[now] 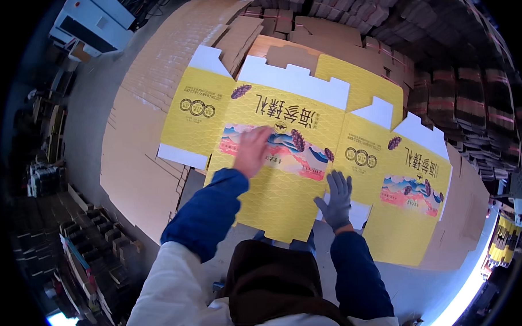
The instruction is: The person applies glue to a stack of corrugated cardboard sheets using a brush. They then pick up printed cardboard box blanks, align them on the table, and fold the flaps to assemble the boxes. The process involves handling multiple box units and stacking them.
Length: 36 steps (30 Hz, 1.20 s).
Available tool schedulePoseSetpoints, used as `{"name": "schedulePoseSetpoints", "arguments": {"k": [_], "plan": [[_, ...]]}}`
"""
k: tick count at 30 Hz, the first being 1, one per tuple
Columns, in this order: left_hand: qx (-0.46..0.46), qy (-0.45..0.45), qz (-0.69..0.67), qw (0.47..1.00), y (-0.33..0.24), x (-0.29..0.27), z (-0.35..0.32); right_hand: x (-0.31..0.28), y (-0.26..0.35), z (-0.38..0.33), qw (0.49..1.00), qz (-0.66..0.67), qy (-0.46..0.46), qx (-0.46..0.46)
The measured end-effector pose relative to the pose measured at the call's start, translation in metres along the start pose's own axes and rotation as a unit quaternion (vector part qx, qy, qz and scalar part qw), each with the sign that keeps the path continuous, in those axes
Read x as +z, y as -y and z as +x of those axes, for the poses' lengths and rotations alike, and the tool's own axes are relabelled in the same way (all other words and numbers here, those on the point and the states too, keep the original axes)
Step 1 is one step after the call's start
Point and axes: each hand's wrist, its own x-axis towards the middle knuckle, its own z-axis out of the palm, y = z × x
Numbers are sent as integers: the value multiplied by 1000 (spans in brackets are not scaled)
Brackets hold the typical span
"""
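Observation:
A large flat carton blank (279, 202), yellow with white flaps, dark printed characters and pink-and-blue landscape panels, lies unfolded in front of me. My left hand (254, 152), bare below a blue sleeve cover, rests on the picture of its middle-left panel, fingers forward and slightly blurred. Farther right, my right hand (336, 202) wears a grey glove. It lies flat with the thumb out to the side, near the crease and lower edge of the blank. Neither hand grips anything. Behind the blank, part of another yellow sheet (361, 82) shows.
Brown cardboard sheets (136, 138) lie stacked to the left, and more brown board (466, 207) sticks out on the right. Bundled cardboard (457, 98) is piled at the far right and back. A pale cabinet-like machine (92, 22) stands at the far left.

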Motion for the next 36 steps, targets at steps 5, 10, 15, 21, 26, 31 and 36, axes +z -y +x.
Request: {"name": "schedulePoseSetpoints", "arguments": {"k": [5,10,15,21,26,31,36], "plan": [[-241,-215,268,908,96,-148,-136,-98,-33,-202,959,-219,67,169],[-397,22,410,821,120,-164,-162,-111,-55,-278,902,-317,141,259],[-331,68,461,821,126,-164,-156,-89,-74,-286,902,-357,31,240],[-195,73,485,849,157,-170,-169,-114,-53,-275,906,-392,8,157],[-180,100,472,857,170,-173,-164,-157,-22,-255,920,-369,10,132],[-101,19,432,896,167,-155,-152,-183,-12,-251,923,-368,2,115],[-20,-6,411,911,157,-184,-139,-231,-2,-231,919,-380,-58,87]]}}
